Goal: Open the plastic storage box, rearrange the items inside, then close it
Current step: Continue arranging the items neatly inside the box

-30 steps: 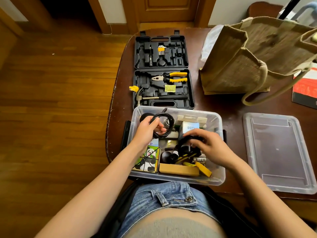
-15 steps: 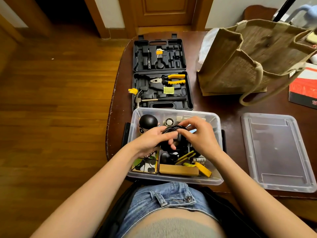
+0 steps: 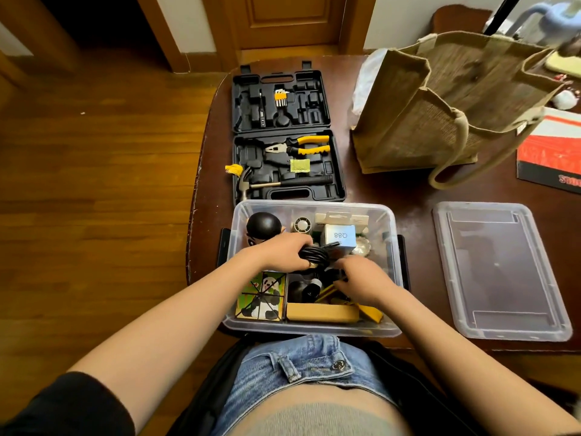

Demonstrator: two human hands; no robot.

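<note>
The clear plastic storage box (image 3: pixel 390 234) stands open at the table's near edge, full of small items. Its clear lid (image 3: pixel 500 272) lies flat on the table to the right. My left hand (image 3: pixel 283 250) grips a coiled black cable (image 3: pixel 316 253) over the middle of the box. My right hand (image 3: pixel 361 278) is down among dark items just right of the coil; what its fingers hold is hidden. In the box are a black ball (image 3: pixel 263 225), a white Q88 carton (image 3: pixel 340 236), a panda puzzle (image 3: pixel 262 295) and a tan box (image 3: pixel 322 312).
An open black tool case (image 3: pixel 283 136) with yellow pliers (image 3: pixel 301 145) and a hammer (image 3: pixel 283 183) lies behind the box. A burlap tote bag (image 3: pixel 446 102) stands at the back right. A red booklet (image 3: pixel 553 152) sits at the far right. Wooden floor lies to the left.
My left hand carried the coiled cable from the box's back left to the middle. My right hand met it there, then dropped lower among the items on the right.
</note>
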